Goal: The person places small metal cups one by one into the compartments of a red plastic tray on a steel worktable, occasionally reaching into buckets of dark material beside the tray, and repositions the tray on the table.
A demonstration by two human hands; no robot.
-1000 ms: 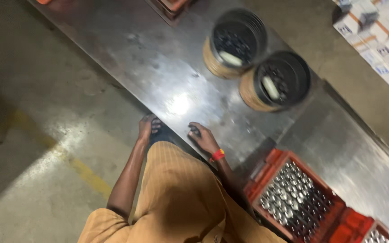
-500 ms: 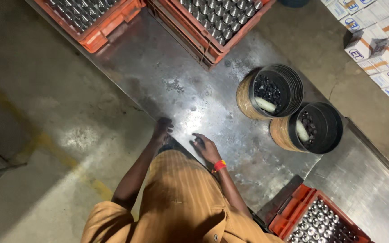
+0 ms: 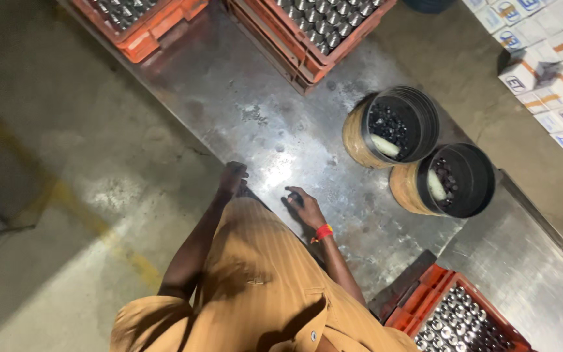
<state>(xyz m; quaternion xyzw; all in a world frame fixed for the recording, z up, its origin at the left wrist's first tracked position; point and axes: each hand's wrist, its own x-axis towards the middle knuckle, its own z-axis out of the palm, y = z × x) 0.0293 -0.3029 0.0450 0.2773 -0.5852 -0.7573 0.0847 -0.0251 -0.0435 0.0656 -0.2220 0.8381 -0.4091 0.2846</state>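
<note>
hands low over a steel tabletop among crates and drums

the left hand (image 3: 232, 177) hangs at the near edge of the shiny steel tabletop (image 3: 229, 85), fingers curled downward; whether it grips anything cannot be told. the right hand (image 3: 304, 205), a red band at its wrist, rests over the same metal sheet just beside the left, fingers bent around something small and dark that is too blurred to make out.

beyond the right hand, further along the tabletop, stand two round drums with tan sides and black rims: the farther drum (image 3: 392, 127) and the nearer drum (image 3: 451, 181), touching each other, each holding dark small parts and a pale scoop-like piece.

ahead of both hands, well apart, sit two orange crates (image 3: 307, 39) filled with rows of metal cylinders. behind the right hand, another orange crate (image 3: 457, 319) holds more of them. stacked white cartons (image 3: 548, 58) lie past the drums.
</note>
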